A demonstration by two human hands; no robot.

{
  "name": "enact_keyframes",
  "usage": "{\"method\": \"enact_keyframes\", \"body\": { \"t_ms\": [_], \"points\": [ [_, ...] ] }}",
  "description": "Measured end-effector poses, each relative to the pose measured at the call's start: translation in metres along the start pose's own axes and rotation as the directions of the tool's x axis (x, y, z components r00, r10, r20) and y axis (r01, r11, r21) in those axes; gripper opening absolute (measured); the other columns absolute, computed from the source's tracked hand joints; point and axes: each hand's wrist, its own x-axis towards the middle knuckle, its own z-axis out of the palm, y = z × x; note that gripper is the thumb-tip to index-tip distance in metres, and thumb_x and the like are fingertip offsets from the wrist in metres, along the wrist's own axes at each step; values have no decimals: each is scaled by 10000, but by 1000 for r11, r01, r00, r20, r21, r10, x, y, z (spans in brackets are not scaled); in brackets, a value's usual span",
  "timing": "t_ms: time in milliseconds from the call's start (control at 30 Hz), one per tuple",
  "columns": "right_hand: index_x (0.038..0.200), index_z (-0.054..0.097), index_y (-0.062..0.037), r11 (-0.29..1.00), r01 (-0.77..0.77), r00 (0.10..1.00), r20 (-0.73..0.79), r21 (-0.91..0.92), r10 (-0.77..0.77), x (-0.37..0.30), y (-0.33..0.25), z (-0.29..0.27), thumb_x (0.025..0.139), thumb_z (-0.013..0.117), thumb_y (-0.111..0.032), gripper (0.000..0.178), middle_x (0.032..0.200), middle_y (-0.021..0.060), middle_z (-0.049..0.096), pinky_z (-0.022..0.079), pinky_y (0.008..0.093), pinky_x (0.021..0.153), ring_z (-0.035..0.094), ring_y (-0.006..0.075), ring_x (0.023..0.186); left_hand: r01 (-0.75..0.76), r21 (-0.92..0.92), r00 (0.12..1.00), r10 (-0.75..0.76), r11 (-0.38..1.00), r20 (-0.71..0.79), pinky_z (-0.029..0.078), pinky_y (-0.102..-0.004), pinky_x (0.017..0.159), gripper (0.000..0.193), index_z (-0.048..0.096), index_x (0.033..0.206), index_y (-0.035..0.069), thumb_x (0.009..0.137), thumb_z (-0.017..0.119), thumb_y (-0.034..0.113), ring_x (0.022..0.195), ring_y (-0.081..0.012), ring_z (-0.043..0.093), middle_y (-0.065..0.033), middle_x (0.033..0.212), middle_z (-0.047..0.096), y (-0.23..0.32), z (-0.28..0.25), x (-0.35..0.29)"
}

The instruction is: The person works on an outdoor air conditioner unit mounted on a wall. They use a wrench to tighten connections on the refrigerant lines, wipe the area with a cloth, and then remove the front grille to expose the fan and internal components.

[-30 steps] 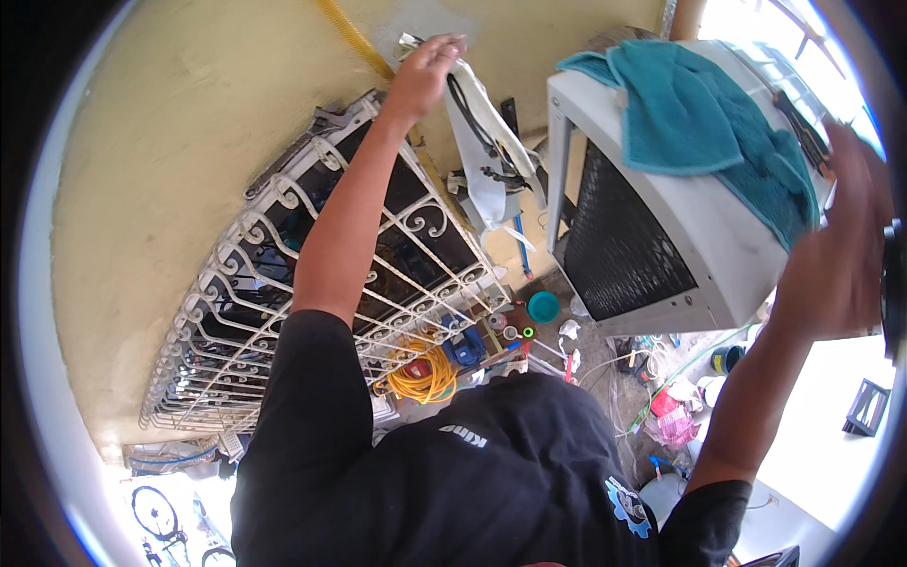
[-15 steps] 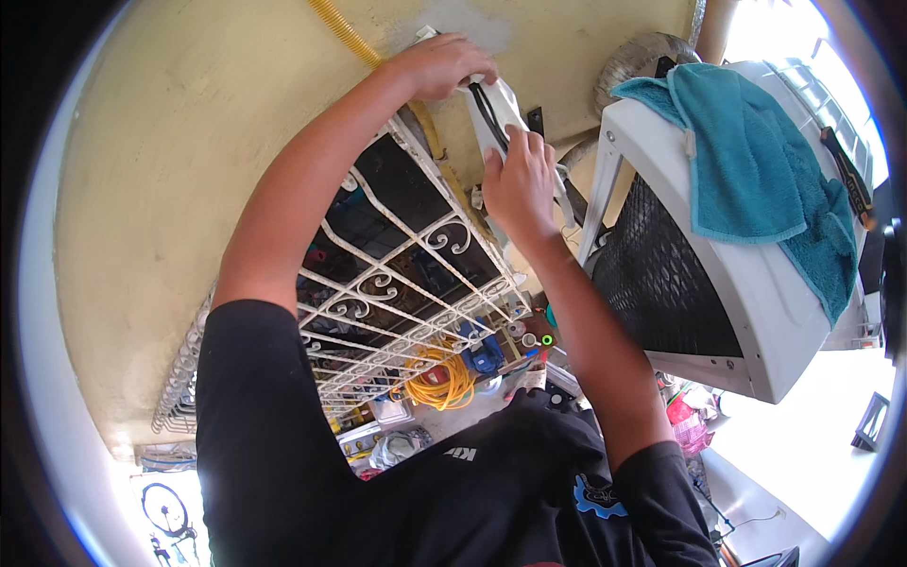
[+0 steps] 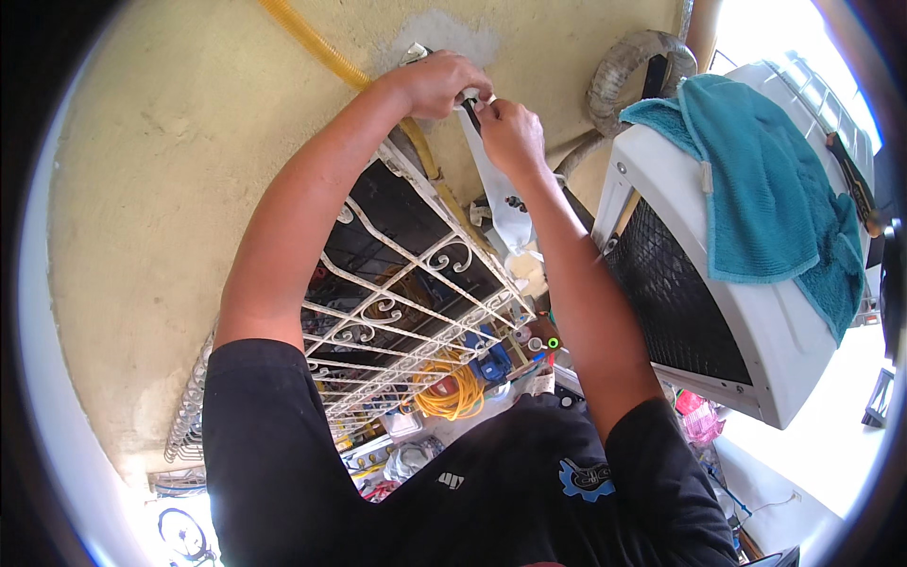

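Note:
A long white, sleeve-like wrapping (image 3: 491,175) hangs from my hands beside the beige wall, widening and creasing lower down. My left hand (image 3: 444,85) is closed around its upper end, near a short white end piece (image 3: 414,54) at a patched grey area of wall. Just below and right, my right hand (image 3: 512,137) pinches the wrapping close to the left fingers. A bit of black, cable-like material (image 3: 472,111) shows between the two hands. The fingers hide exactly how it is gripped.
At right stands a white air-conditioner outdoor unit (image 3: 761,364) with a teal towel (image 3: 751,189) and a dark-handled tool (image 3: 850,180) on top. A white window grille (image 3: 416,250) juts out below my hands. A yellow corrugated hose (image 3: 321,47) and a wrapped pipe coil (image 3: 605,90) are on the wall.
My right hand has moved up along the wrapping to meet my left hand. More of the white wrapping shows below it, and the black strands there are now mostly covered.

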Motion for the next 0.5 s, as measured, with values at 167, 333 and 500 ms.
{"method": "enact_keyframes", "body": {
  "t_ms": [167, 333, 500],
  "points": [
    [853, 769, -29, 999, 35, 999, -11, 3, -35, 7, 8, -3, 962, 601, -543, 552, 818, 264, 708, 544, 539, 795, 689, 483, 845, 16, 7, 1000, -16, 1000, 13, 442, -443, 1037, 416, 703, 1158, 90, 781, 618, -65, 1137, -321, 628, -93, 1183, 710, -3, 3, 4],
    [826, 773, -55, 988, 149, 987, -59, 41, -147, 15, 20, -8, 941, 617, -584, 564, 764, 241, 692, 547, 513, 754, 690, 453, 800, 3, 25, 1000, -2, 1000, -23, 437, -447, 1071, 427, 695, 1169, 82, 779, 607, -66, 1175, -327, 619, -104, 1203, 703, 4, 1, 2],
    [864, 762, -32, 998, 54, 994, -96, 44, -49, 6, 14, -14, 918, 696, -438, 414, 821, 237, 707, 539, 505, 763, 682, 447, 834, 54, -3, 999, -54, 999, 2, 438, -443, 1092, 465, 654, 1214, 79, 784, 593, -87, 1195, -346, 611, -113, 1216, 695, 7, -2, 2]
  ]
}}
